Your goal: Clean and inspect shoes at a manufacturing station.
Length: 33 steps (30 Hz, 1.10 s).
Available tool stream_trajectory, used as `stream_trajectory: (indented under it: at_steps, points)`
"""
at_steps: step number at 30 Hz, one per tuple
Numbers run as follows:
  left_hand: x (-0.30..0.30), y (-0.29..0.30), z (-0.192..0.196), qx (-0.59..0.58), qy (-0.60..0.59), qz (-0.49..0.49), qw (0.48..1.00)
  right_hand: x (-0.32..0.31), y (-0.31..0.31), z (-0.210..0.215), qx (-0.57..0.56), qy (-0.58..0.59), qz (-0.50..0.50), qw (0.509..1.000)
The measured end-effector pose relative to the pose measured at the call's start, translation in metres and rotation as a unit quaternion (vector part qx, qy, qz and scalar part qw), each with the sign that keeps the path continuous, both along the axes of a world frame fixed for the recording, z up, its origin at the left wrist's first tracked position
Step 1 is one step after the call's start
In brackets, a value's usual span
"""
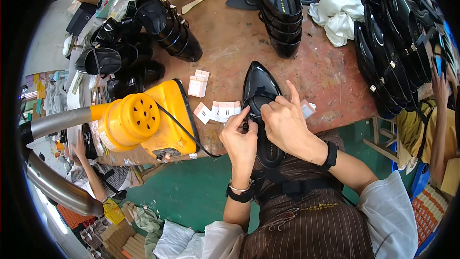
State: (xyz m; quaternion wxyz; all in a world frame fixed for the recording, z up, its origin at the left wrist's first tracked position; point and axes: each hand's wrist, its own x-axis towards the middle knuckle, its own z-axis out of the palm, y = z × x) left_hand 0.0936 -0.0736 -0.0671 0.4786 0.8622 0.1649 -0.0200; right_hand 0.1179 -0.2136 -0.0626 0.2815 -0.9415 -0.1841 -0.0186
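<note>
A glossy black pointed flat shoe (261, 77) lies at the table's near edge, toe pointing away from me, its heel end reaching over my lap. My left hand (239, 139) pinches the thin black ankle strap at the shoe's left side, thumb and forefinger together. From the right, my right hand (287, 122) bends over the shoe's opening, thumb and fingers closed at the strap and one finger stretched out. The strap's end between the fingers is mostly hidden. Small white-and-pink paper tags (226, 111) lie left of the shoe, and another tag (307, 109) shows beside my right hand.
A yellow machine (167, 115) with a grey hose and black cable stands at left. Stacked black shoes (167, 26) sit at far left, far middle (278, 14) and right (393, 52). A white cloth (339, 12) and a pale stick (203, 0) lie farther back. Other people's arms (91, 177) show at both sides.
</note>
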Motion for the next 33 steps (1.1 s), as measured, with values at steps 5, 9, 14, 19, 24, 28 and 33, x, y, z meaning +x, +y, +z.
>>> stream_trajectory:
  at_steps: [5,9,14,19,24,28,33]
  points:
    - [0.000,-0.002,0.001,-0.013,-0.026,0.005,1.000,0.002,0.004,0.000,-0.019,-0.021,0.006,1.000]
    - [0.000,-0.001,-0.001,0.001,-0.031,0.004,1.000,0.004,0.007,-0.005,0.002,-0.008,-0.008,1.000]
    - [-0.001,0.003,-0.002,0.143,-0.111,-0.053,0.982,0.005,0.007,-0.011,0.075,0.024,-0.046,0.996]
    - [-0.002,-0.002,0.002,0.134,-0.119,-0.038,0.983,0.004,0.005,-0.015,0.063,0.000,-0.032,0.998]
    - [-0.004,0.001,-0.001,0.181,-0.194,-0.065,0.962,0.013,-0.011,0.015,0.092,0.027,-0.020,0.995]
    - [-0.007,-0.002,0.003,0.046,-0.184,-0.028,0.981,0.029,-0.040,0.043,0.143,0.219,0.028,0.965]
    - [0.000,0.004,-0.006,-0.217,-0.120,0.037,0.968,0.033,-0.053,0.024,0.429,0.460,0.078,0.774]
